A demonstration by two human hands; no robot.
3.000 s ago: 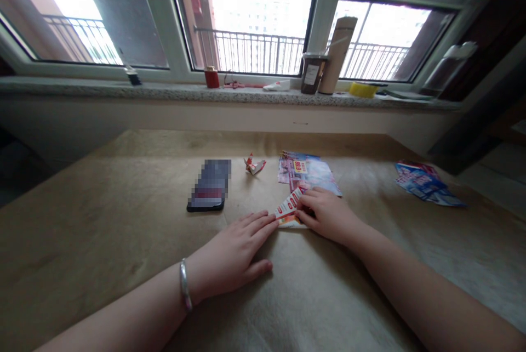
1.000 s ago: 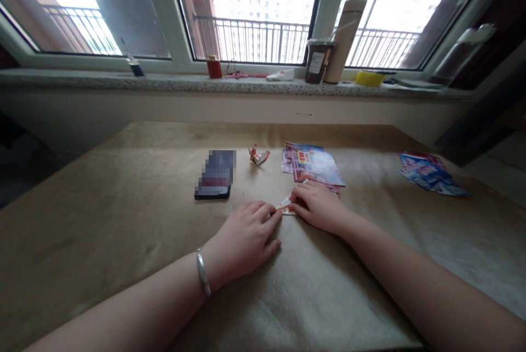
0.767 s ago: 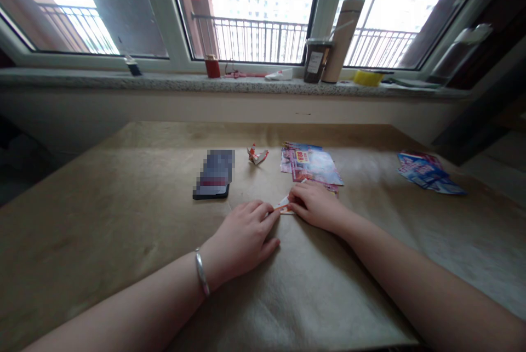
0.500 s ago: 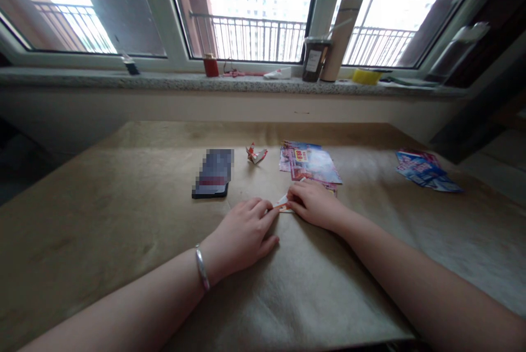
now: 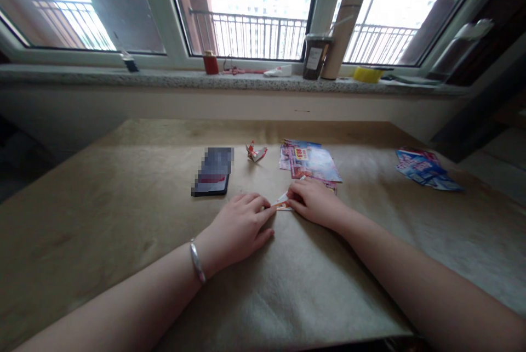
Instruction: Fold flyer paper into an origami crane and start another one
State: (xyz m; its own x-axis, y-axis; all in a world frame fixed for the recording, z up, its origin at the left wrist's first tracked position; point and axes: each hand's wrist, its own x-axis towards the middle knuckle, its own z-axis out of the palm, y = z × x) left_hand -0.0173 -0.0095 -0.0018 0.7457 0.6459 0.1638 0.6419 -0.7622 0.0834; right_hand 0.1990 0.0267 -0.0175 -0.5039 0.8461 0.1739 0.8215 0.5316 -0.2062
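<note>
A small folded paper, white with orange print, lies on the table between my hands. My left hand rests flat with its fingers stretched out and the thumb apart, the index fingertip touching the paper's left end. With curled fingers and thumb, my right hand grips the other side, hiding part of it. Beyond them stands a small folded red-and-white paper figure. A stack of colourful printed leaflets lies just past my right hand, its near edge partly covered by it.
The phone, partly pixelated, lies left of the paper figure. More blue leaflets are at the far right of the brown-covered table. On the windowsill stand a red container, a dark lidded cup, a tall flask and yellow tape.
My left hand has shifted slightly left and away from me, showing a little more of the folded paper. My right hand stays nearly in place on it.
</note>
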